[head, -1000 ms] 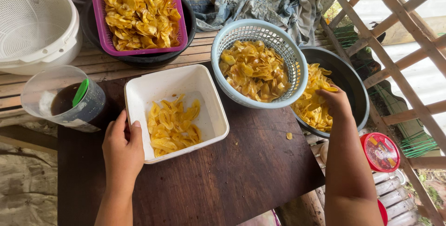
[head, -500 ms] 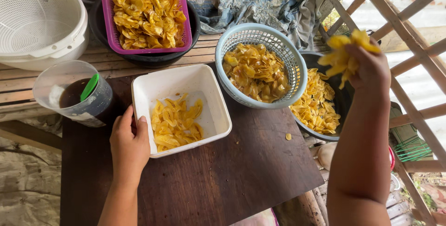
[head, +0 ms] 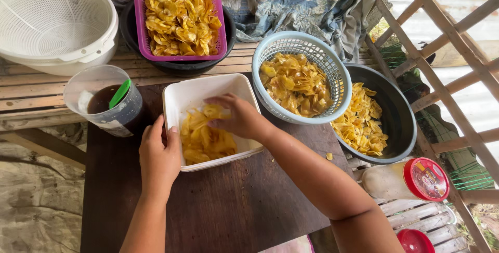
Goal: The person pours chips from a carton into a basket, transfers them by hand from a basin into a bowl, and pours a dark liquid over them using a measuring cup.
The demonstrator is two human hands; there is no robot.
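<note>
now right hand (head: 240, 118) among thin wavy yellow chips (head: 205, 138), square white tub (head: 179, 97)

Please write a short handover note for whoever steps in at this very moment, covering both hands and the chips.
Left hand: resting on the near-left rim of the square white plastic tub, steadying it.
Right hand: inside the tub, setting down thin yellow fried chips.
Done: the tub holds a shallow layer of chips.
Left: many chips remain in the round pale-blue mesh basket, the dark round basin and the pink rectangular basket.
A clear cup of dark liquid stands left of the tub.
</note>
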